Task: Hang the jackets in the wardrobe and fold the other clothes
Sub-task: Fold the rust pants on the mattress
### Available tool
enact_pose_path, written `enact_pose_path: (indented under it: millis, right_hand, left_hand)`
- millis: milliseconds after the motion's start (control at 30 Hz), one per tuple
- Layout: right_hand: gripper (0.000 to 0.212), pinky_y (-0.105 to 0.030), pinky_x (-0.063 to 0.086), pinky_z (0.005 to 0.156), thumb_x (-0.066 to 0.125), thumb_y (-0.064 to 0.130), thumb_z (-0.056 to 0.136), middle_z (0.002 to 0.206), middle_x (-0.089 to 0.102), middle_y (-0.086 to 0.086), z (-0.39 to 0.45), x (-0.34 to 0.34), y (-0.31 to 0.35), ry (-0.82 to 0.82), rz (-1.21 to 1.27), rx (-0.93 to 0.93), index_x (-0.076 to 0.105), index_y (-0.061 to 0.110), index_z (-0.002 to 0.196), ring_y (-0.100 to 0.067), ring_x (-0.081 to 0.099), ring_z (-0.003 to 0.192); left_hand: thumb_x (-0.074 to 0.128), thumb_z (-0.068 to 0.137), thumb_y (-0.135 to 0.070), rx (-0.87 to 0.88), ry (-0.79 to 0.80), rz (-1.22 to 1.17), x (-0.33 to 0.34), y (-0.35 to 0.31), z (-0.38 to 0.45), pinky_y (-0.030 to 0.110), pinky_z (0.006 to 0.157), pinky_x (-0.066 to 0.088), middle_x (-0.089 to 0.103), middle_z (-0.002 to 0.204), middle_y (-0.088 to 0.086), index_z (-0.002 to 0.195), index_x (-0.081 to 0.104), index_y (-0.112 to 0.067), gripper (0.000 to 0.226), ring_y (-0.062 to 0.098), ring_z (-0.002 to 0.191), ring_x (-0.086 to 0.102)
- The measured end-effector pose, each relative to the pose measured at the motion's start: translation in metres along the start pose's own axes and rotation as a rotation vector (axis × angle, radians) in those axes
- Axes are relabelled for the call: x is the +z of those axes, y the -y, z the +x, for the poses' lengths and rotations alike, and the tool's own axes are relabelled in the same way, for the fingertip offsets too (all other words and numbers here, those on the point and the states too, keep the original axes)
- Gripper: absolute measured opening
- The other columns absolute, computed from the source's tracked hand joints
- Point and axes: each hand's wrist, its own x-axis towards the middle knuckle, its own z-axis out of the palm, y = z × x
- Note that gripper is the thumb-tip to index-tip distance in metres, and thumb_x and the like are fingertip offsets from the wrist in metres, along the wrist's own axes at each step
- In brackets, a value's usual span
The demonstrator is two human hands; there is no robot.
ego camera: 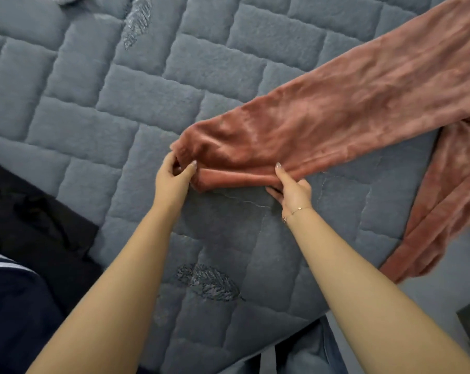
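I read: left hand (174, 174) pinches garment (336, 114) end | right hand (292, 186) pinches edge | long axis runs up-right, away from both.

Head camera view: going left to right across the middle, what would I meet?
Black garment at the bed's edge → grey quilted bedspread → left hand → right hand → pink plush velvety garment, both hands gripping its near end.
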Motion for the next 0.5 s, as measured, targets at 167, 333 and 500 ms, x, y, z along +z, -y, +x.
enact_pose_path:
  millis: [167, 333, 500]
  right_hand:
    - [0.03, -0.03, 0.059, 0.065, 0.077, 0.015, 0.083, 0.099, 0.069, -0.009, -0.009, 0.006, 0.009, 0.097, -0.038, -0.037, 0.051, 0.01, 0.098, -0.019, 0.069, 0.076]
    - [0.029, -0.032, 0.058, 0.072, 0.074, 0.01, 0.085, 0.104, 0.066, -0.008, -0.024, 0.024, -0.001, 0.153, -0.099, -0.022, 0.053, 0.01, 0.104, -0.019, 0.067, 0.087]
    - [0.036, -0.032, 0.056, 0.082, 0.068, 0.009, 0.09, 0.107, 0.064, -0.006, -0.035, 0.014, -0.013, 0.147, -0.052, 0.029, 0.049, 0.007, 0.121, -0.02, 0.064, 0.096]
  left_hand:
    - [0.061, 0.084, -0.014, 0.048, 0.013, 0.071, -0.01, 0.002, 0.0, 0.027, 0.078, 0.052, 0.065, 0.09, -0.001, 0.14, 0.038, -0.032, 0.064, 0.01, 0.08, 0.059]
    - [0.059, 0.082, -0.02, -0.014, -0.133, 0.25, -0.027, 0.015, -0.01, 0.027, 0.076, 0.05, 0.063, 0.085, -0.009, 0.138, 0.04, -0.035, 0.061, 0.013, 0.079, 0.061]
    - [0.065, 0.083, -0.015, -0.042, -0.146, 0.348, -0.019, 0.017, -0.019, 0.035, 0.087, 0.049, 0.058, 0.11, 0.004, 0.135, 0.038, -0.02, 0.059, 0.022, 0.096, 0.059]
